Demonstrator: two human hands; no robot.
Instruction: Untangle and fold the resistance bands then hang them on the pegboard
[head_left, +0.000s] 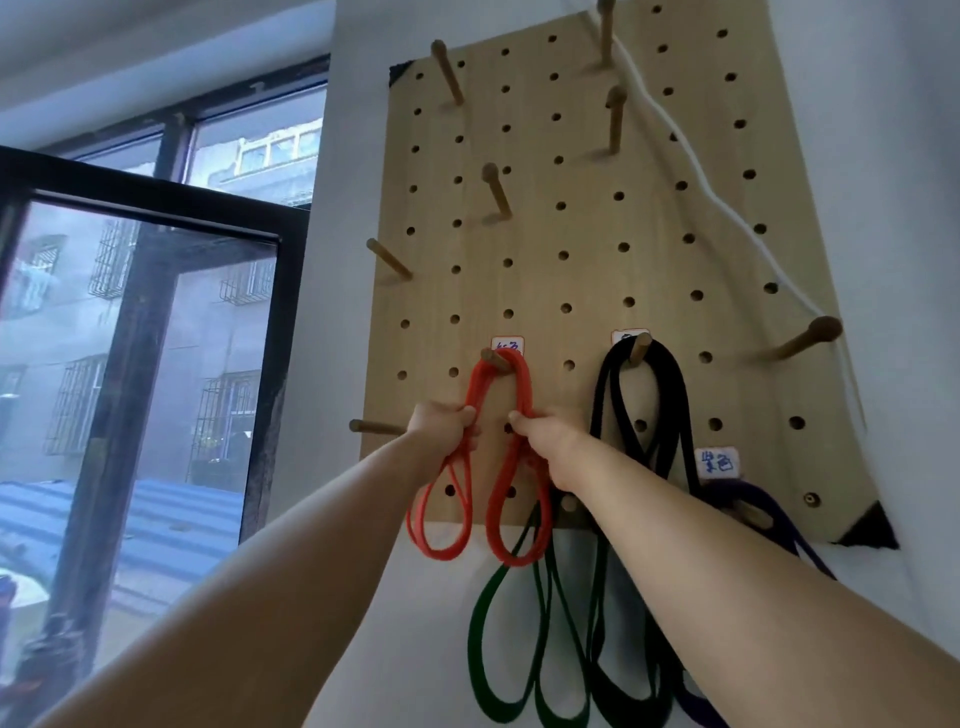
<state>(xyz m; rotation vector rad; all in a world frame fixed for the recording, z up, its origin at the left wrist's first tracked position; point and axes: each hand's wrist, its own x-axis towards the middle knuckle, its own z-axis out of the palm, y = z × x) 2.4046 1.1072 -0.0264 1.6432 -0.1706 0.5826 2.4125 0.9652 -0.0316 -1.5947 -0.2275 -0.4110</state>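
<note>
The left hand (441, 427) is curled round the left strands of the red band (523, 397), and the right hand (551, 448) clasps its right strands. The band hangs folded over a peg (495, 359) low on the pegboard (571, 228). A black band (681, 395), green band (482, 623) and purple band (779, 519) hang to the right.

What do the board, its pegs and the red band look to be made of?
The pegboard looks like light wood or wood-look laminate, matte, with faint vertical grain lines. The pegs look like turned wood, a darker tan, with rounded ends. The red band is probably rubber or latex with a matte surface, as it drapes in limp, flat loops over its peg.
</note>
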